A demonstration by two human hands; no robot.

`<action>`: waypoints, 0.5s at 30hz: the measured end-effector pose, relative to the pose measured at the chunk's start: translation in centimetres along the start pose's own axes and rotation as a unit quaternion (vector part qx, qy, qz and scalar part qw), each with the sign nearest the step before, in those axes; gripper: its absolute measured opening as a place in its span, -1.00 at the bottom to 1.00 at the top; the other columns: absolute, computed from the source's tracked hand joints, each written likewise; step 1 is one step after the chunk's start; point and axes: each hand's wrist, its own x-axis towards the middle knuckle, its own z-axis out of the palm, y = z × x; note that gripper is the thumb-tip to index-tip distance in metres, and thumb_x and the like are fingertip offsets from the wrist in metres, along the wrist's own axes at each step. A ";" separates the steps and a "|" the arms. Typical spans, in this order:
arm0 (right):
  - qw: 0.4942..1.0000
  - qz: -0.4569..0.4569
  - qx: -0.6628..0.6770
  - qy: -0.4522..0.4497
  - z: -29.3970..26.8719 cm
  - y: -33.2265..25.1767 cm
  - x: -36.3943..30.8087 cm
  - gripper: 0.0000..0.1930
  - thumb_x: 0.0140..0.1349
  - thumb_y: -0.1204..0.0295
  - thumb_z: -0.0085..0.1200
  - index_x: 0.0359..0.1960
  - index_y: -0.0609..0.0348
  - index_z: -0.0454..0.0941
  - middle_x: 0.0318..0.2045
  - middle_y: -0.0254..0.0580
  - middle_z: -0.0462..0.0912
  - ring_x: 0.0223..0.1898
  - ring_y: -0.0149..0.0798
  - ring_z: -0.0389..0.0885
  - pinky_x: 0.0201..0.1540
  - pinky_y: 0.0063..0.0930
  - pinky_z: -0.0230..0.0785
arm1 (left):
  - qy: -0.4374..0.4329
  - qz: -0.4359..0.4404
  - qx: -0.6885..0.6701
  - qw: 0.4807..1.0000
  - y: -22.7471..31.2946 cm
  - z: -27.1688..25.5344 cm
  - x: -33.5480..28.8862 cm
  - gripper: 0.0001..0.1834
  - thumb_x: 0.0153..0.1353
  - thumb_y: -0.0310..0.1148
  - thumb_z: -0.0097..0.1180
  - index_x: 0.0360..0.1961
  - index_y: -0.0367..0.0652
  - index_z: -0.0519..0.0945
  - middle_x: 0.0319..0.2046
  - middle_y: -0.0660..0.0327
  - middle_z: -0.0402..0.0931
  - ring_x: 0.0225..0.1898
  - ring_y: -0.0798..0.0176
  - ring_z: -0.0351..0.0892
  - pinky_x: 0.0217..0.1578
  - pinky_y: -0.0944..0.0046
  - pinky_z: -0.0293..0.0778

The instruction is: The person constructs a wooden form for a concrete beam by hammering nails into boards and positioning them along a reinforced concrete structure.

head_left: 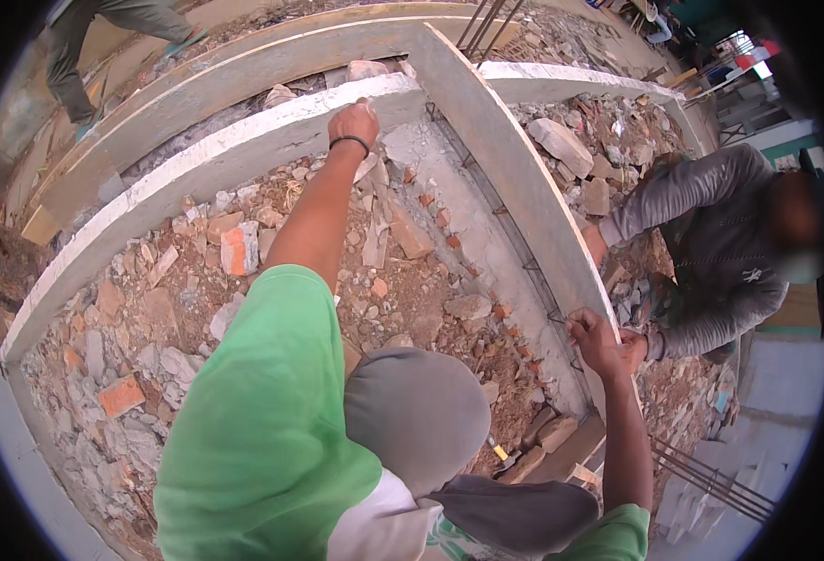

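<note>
My left hand (354,126) is closed and rests on the top of a pale concrete wall (234,140); a dark band circles its wrist. What its fingers hold, if anything, is hidden. A long grey board (515,150) stands on edge beside a narrow steel rebar cage (491,192). Over the board's near part, my right hand (599,346) is closed on the upper edge, its fingers bent toward the cage. A co-worker's hand (633,350) touches the same board right beside mine. The co-worker's other hand (594,245) is at the board farther up.
Broken concrete and brick rubble (150,374) fills the ground inside the wall. A yellow-handled tool (500,451) lies near my knees. Rebar rods (711,481) stick out at lower right, others (487,33) at the top. Another person's legs (75,51) are at upper left.
</note>
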 end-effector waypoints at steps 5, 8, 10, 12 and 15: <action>0.939 -0.020 0.340 0.033 10.0 -13.4 14.4 -0.84 0.32 0.36 0.07 -0.26 0.21 0.54 -0.49 -0.37 0.53 -0.53 -0.46 0.50 -0.44 -0.56 0.38 | 0.150 -0.147 0.107 0.972 -19.2 -5.0 6.0 -0.62 0.20 -0.06 -0.01 -0.27 -0.10 0.69 -0.11 -0.06 0.56 -0.12 -0.12 0.59 -0.08 0.00 0.50; 0.900 0.039 0.434 0.029 15.9 -21.0 22.6 -0.87 0.34 0.39 0.03 -0.23 0.19 0.48 -0.46 -0.33 0.51 -0.51 -0.46 0.48 -0.51 -0.51 0.39 | 0.097 -0.110 0.192 0.970 -25.9 -5.1 7.1 -0.51 0.24 0.03 -0.06 -0.28 -0.20 0.69 -0.14 -0.07 0.58 -0.12 -0.13 0.59 -0.04 0.00 0.47; 0.875 0.031 0.482 0.037 18.9 -25.1 27.4 -0.87 0.36 0.40 -0.01 -0.21 0.20 0.44 -0.44 -0.32 0.49 -0.49 -0.44 0.49 -0.56 -0.48 0.38 | 0.075 -0.162 0.153 0.972 -25.6 -4.3 6.5 -0.46 0.26 0.06 -0.09 -0.36 -0.23 0.69 -0.17 -0.08 0.58 -0.14 -0.15 0.58 -0.06 0.01 0.46; 0.850 0.016 0.522 0.070 21.1 -27.3 32.2 -0.84 0.38 0.39 -0.03 -0.17 0.24 0.41 -0.38 -0.28 0.47 -0.48 -0.41 0.50 -0.53 -0.49 0.42 | 0.062 -0.137 0.153 0.977 -26.4 -4.2 6.8 -0.47 0.27 0.05 -0.09 -0.37 -0.21 0.69 -0.18 -0.08 0.58 -0.15 -0.16 0.58 -0.08 0.01 0.47; 0.791 0.021 0.591 0.157 23.8 -29.9 38.8 -0.82 0.39 0.39 -0.06 -0.13 0.26 0.39 -0.32 -0.22 0.46 -0.46 -0.37 0.51 -0.48 -0.49 0.47 | 0.080 -0.112 0.152 0.979 -26.5 -3.8 6.2 -0.51 0.28 0.03 -0.09 -0.39 -0.16 0.69 -0.22 -0.05 0.58 -0.19 -0.15 0.58 -0.12 0.01 0.47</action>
